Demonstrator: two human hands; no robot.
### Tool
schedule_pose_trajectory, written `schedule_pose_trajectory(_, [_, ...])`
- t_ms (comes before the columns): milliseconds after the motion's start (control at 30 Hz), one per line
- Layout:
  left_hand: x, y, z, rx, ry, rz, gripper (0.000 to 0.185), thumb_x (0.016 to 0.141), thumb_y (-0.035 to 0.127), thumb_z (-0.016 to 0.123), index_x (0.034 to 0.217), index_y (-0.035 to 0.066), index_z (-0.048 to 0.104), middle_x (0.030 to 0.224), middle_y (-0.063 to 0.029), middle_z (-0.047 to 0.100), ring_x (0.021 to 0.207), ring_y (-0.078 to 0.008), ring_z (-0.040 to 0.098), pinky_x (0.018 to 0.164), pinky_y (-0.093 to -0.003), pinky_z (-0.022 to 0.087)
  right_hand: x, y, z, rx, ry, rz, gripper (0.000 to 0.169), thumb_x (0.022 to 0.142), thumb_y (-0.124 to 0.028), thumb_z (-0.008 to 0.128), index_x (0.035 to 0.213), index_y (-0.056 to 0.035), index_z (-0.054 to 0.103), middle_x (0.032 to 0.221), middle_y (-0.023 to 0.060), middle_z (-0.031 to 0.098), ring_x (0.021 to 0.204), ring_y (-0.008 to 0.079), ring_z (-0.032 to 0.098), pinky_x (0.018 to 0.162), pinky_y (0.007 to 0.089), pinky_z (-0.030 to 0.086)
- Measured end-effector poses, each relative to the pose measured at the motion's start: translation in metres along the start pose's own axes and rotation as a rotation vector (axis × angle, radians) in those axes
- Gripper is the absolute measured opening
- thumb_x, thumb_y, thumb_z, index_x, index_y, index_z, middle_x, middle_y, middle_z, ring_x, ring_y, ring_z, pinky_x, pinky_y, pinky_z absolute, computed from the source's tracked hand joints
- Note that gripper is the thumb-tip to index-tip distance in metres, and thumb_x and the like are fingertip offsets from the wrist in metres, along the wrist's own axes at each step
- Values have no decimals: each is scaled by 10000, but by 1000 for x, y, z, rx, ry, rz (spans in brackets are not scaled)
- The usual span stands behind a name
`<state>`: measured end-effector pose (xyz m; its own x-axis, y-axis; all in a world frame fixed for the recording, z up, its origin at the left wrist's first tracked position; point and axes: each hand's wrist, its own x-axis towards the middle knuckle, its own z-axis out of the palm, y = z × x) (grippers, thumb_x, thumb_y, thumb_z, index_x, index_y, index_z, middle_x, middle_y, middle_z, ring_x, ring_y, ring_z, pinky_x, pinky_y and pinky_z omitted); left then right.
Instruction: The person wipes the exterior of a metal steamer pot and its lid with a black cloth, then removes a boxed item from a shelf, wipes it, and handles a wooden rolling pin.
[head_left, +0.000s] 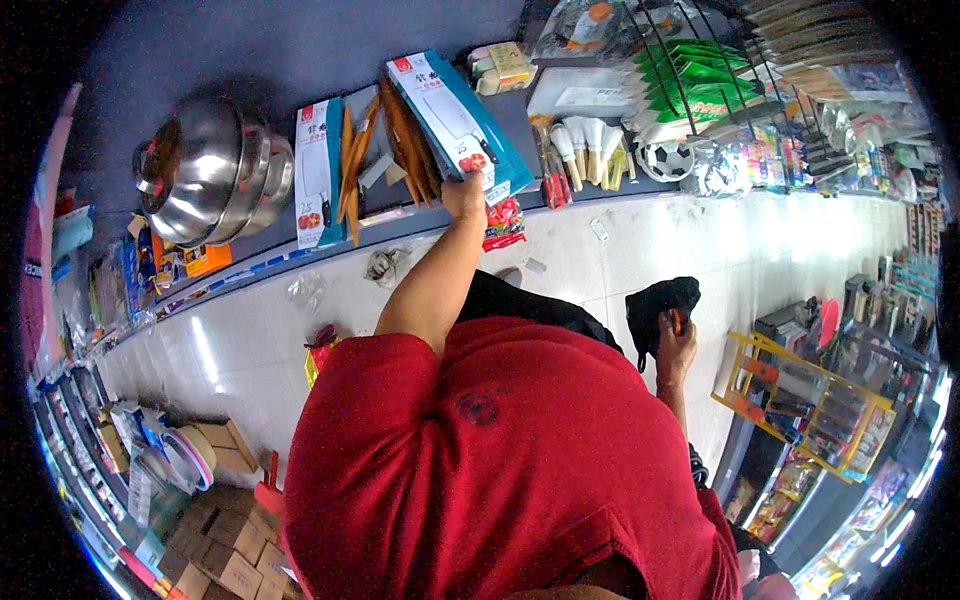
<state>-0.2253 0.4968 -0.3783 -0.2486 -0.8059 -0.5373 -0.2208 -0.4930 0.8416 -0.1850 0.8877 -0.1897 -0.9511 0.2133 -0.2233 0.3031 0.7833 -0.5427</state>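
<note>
My left hand (463, 198) grips the lower front end of a boxed kitchen cleaver (444, 112), white and teal with a printed knife picture. The box lies tilted on the dark shelf (379, 97), partly over several brown wooden pieces (409, 142). Left of these stands a similar cleaver box (312, 172), with narrow wooden pieces (352, 165) leaning beside it. Out to my right, my right hand (676, 346) is closed on a black cloth (651, 319); a small orange-brown object (679, 321) shows at its fingers, too small to name.
Stacked stainless steel pots (217, 172) sit at the shelf's left. White-and-wood brushes (589, 146), a football-patterned item (666, 160) and green packets (694, 82) are on the right. A yellow metal rack (817, 405) stands behind to the right, cardboard boxes (232, 547) behind to the left.
</note>
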Motion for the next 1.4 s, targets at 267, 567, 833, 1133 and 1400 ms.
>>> schedule_pose_trajectory(267, [-11, 56, -39, -409, -437, -272, 332, 744, 282, 672, 1041, 191, 555, 1111, -3, 556, 1079, -211, 488, 858, -502, 358, -5, -31, -3, 51, -58, 29, 283, 783, -170, 662, 1019, -22, 611, 1000, 118, 601, 908, 218, 581, 796, 337, 452])
schedule_pose_trajectory(567, [-6, 82, -56, -318, -521, -187, 432, 732, 130, 679, 1122, 199, 505, 1079, -10, 564, 1027, -214, 525, 779, -518, 399, 12, -26, 14, 71, -103, 43, 295, 781, -181, 666, 1024, -21, 615, 898, 116, 652, 801, 190, 611, 700, 315, 471])
schedule_pose_trajectory(833, [-52, 82, -97, -241, -611, -325, 296, 719, 102, 625, 1013, 134, 605, 1096, -59, 584, 1008, -228, 558, 876, -400, 437, 14, -102, 51, 183, -249, -191, 383, 748, -204, 706, 1033, 19, 580, 924, 151, 634, 851, 203, 613, 747, 314, 483])
schedule_pose_trajectory(1133, [-65, 85, -116, -170, -595, -405, 527, 746, 4, 540, 1252, 98, 431, 1093, -63, 576, 965, -206, 581, 759, -357, 485, 3, -220, 126, -33, -362, -737, 641, 648, -200, 749, 1209, -92, 459, 1052, 170, 584, 965, 336, 571, 817, 408, 475])
schedule_pose_trajectory(1400, [-41, 90, -138, -557, -969, -294, 587, 840, 292, 600, 1331, 80, 357, 1270, -84, 478, 1131, -215, 507, 912, -372, 468, -30, -251, 184, -280, -670, -1091, 709, 655, -316, 727, 1289, -203, 429, 1156, 142, 518, 1086, 369, 492, 854, 481, 457])
